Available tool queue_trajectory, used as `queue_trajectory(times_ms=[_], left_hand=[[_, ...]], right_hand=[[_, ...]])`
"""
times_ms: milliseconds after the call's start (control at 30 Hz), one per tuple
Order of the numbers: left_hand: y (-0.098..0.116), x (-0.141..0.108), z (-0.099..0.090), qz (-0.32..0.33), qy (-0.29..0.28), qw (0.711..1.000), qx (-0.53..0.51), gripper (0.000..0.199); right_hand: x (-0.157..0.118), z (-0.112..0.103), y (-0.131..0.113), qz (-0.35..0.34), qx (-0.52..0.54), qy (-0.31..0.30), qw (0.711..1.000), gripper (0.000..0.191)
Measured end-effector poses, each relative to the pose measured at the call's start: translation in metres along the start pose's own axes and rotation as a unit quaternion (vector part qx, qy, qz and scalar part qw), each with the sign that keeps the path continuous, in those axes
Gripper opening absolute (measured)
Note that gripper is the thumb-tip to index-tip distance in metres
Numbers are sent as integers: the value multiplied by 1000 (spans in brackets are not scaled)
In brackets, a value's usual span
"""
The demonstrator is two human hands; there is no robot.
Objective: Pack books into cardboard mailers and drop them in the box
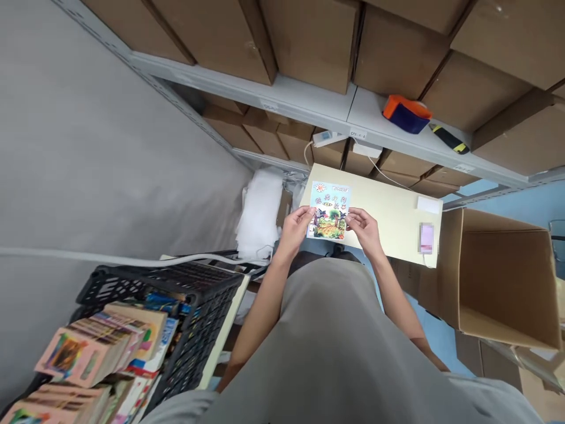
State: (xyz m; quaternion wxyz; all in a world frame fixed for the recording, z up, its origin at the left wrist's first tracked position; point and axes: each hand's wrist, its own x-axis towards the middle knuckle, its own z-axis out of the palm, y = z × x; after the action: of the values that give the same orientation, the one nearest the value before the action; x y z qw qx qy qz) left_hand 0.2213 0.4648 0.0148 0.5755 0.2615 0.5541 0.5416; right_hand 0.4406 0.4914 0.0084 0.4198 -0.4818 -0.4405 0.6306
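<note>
A thin square booklet [328, 211] with a light blue illustrated cover of trees and a path is held upright to my view over the near left part of a cream tabletop [379, 212]. My left hand [297, 228] pinches its left edge between thumb and fingers. At the opposite edge, my right hand [364, 228] grips it the same way. The cover faces me, and its printed text reads across the top half.
A black crate [194, 335] of books stands at lower left. An open cardboard box [507, 282] is on the right. A phone [426, 238] lies on the table's right end. Shelves [304, 97] of boxes hold a tape dispenser [406, 115] and a cutter [449, 139].
</note>
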Motion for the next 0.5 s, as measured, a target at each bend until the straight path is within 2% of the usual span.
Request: queue_trajectory(times_ms=[100, 200, 333, 500], left_hand=[[1, 18, 26, -7, -12, 1000, -10, 66], [5, 32, 42, -7, -35, 999, -3, 64], [12, 45, 54, -9, -52, 998, 21, 59], [15, 54, 66, -18, -65, 997, 45, 58]], right_hand=[[21, -21, -12, -14, -6, 14, 1000, 51], [35, -35, -21, -25, -11, 21, 999, 51], [42, -44, -25, -31, -30, 48, 998, 52], [48, -53, -19, -31, -51, 84, 995, 55]])
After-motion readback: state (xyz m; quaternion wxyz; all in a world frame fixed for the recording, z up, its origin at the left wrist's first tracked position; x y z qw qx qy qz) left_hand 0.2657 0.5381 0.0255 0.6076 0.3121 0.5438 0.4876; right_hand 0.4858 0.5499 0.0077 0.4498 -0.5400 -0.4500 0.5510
